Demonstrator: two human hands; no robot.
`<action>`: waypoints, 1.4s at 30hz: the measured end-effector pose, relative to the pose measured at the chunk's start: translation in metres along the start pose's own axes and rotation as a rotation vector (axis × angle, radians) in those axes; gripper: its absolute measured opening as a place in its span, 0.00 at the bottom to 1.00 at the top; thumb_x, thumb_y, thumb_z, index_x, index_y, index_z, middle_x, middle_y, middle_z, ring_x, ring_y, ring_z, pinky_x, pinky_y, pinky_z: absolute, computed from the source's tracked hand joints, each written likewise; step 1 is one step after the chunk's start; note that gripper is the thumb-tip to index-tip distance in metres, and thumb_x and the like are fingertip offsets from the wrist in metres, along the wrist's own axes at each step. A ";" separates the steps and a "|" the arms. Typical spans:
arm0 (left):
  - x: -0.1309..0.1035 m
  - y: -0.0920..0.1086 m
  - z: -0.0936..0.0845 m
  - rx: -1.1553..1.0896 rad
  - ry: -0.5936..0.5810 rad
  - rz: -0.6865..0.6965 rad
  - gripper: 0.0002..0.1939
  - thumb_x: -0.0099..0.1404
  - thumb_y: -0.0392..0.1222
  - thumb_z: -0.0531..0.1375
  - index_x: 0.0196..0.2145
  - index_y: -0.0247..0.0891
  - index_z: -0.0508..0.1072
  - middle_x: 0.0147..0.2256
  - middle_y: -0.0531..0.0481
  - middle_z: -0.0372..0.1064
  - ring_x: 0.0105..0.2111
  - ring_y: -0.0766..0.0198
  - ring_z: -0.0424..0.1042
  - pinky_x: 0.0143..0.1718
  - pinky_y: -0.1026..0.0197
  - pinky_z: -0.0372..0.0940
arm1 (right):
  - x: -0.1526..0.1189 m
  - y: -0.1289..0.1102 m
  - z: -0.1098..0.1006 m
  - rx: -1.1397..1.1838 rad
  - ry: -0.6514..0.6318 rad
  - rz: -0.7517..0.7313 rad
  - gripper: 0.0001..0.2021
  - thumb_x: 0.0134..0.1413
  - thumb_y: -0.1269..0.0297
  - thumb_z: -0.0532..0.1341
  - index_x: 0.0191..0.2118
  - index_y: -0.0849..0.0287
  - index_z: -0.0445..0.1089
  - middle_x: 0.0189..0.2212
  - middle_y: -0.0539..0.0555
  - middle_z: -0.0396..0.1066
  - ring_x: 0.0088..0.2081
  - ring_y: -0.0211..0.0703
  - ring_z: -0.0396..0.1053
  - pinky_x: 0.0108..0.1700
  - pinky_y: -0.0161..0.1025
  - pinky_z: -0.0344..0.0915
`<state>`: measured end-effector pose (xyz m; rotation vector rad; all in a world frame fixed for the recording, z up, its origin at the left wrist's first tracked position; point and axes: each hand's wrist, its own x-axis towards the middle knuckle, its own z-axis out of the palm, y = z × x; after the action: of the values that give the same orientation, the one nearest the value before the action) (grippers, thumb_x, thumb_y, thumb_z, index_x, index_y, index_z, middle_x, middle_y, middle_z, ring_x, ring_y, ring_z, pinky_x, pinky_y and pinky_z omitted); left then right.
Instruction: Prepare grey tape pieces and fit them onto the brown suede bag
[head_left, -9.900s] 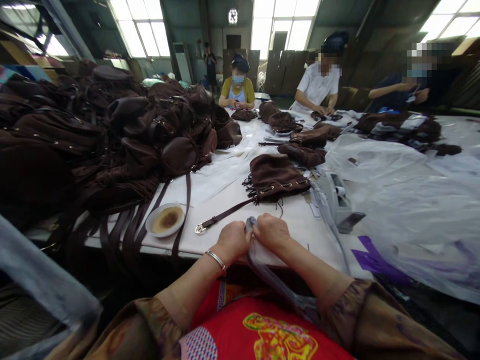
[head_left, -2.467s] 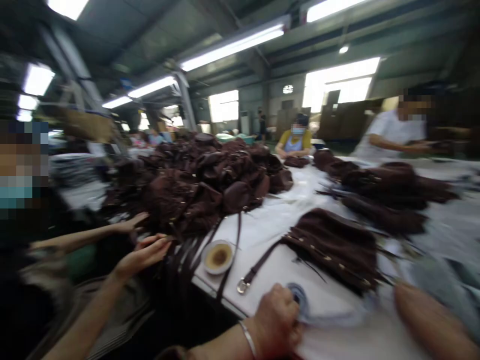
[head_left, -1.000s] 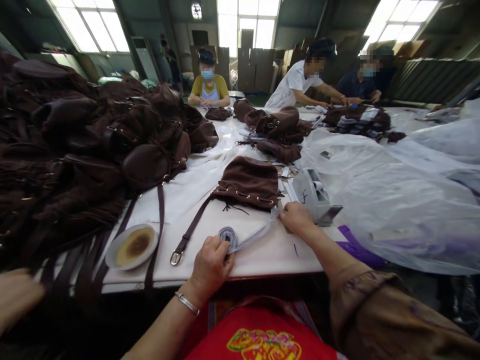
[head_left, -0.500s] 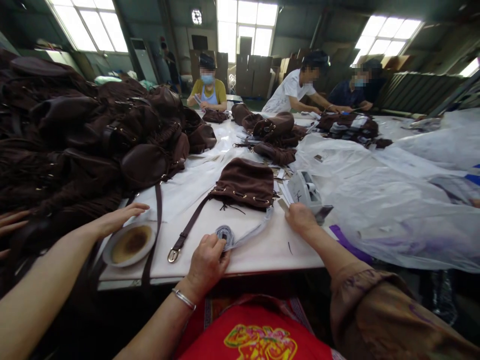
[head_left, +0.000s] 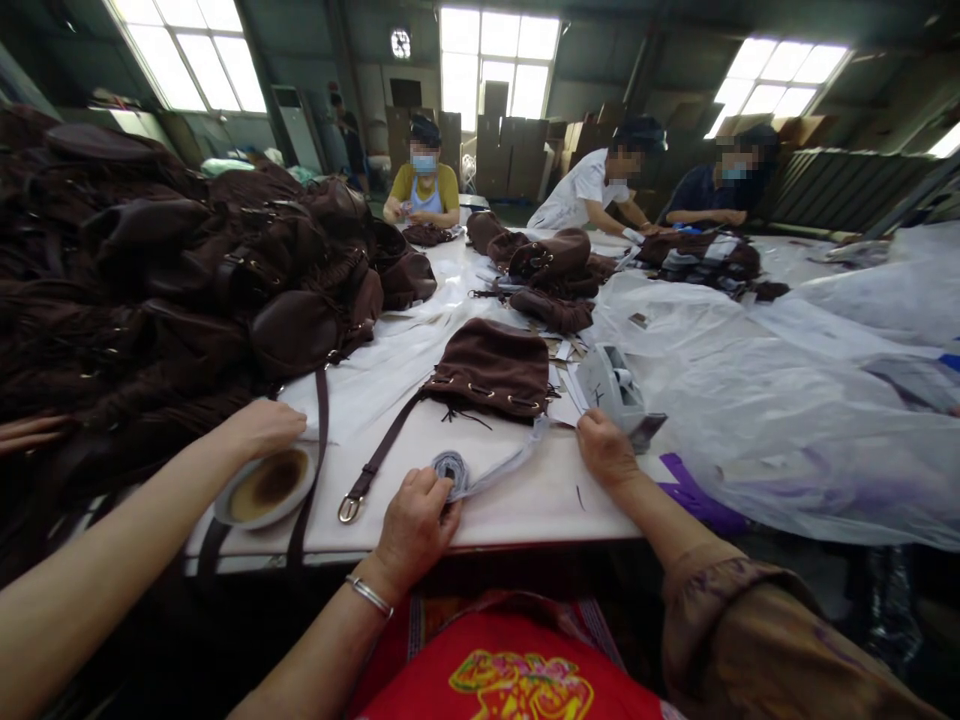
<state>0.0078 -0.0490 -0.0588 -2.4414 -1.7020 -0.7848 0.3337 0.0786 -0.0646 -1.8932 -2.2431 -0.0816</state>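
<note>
My left hand [head_left: 416, 520], wearing a silver bangle, has its fingers closed on a coiled grey strip [head_left: 450, 468] at the table's front edge. A thin translucent tail [head_left: 510, 462] runs from the coil toward the bag. My right hand [head_left: 606, 450] is closed beside some white paper slips [head_left: 576, 388] and a grey-white dispenser-like device [head_left: 611, 380]; what its fingers hold is hidden. Between and beyond my hands lies a dark brown drawstring bag [head_left: 491, 365], its eyelets toward me. Its buckled strap [head_left: 382, 450] stretches to the left front.
A large heap of brown bags [head_left: 157, 270] fills the left side. A co-worker's hand [head_left: 266, 428] is over a bowl with brown residue [head_left: 262, 490]. Clear plastic sheeting [head_left: 795, 420] and a purple strip [head_left: 697, 495] lie at right. More bags [head_left: 551, 260] and several people are farther back.
The co-worker's hand by the bowl has curled its fingers and shifted slightly right. The tan card at my right fingertips no longer shows. My left hand stays on the coil.
</note>
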 end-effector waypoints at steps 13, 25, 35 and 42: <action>0.003 0.005 -0.003 0.025 -0.087 -0.021 0.05 0.68 0.38 0.56 0.36 0.37 0.72 0.35 0.44 0.64 0.37 0.54 0.64 0.42 0.52 0.64 | -0.018 -0.032 -0.022 1.052 0.038 0.201 0.15 0.53 0.53 0.62 0.41 0.59 0.71 0.30 0.55 0.76 0.32 0.45 0.73 0.38 0.42 0.70; 0.049 0.017 -0.044 -1.248 -0.358 -0.995 0.13 0.59 0.47 0.65 0.27 0.34 0.70 0.24 0.53 0.64 0.23 0.70 0.62 0.24 0.67 0.58 | -0.089 -0.109 -0.064 1.165 -0.398 0.163 0.22 0.55 0.45 0.58 0.19 0.57 0.63 0.11 0.46 0.59 0.13 0.32 0.54 0.15 0.31 0.49; 0.054 0.028 -0.051 -1.672 -0.268 -1.312 0.04 0.62 0.35 0.63 0.33 0.31 0.72 0.26 0.50 0.69 0.23 0.71 0.68 0.21 0.71 0.64 | -0.083 -0.141 -0.069 1.402 -0.569 0.396 0.16 0.50 0.52 0.61 0.21 0.57 0.62 0.10 0.44 0.58 0.11 0.30 0.51 0.13 0.29 0.46; 0.045 0.034 -0.049 -1.675 -0.296 -1.159 0.08 0.59 0.41 0.65 0.29 0.34 0.71 0.24 0.53 0.65 0.24 0.72 0.64 0.23 0.71 0.60 | -0.083 -0.146 -0.058 1.699 -0.862 0.550 0.11 0.54 0.61 0.60 0.25 0.58 0.61 0.15 0.41 0.54 0.12 0.28 0.50 0.13 0.28 0.51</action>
<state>0.0316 -0.0393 0.0110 -1.3620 -3.4329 -3.0202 0.2108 -0.0375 -0.0103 -1.2659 -0.8844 2.1464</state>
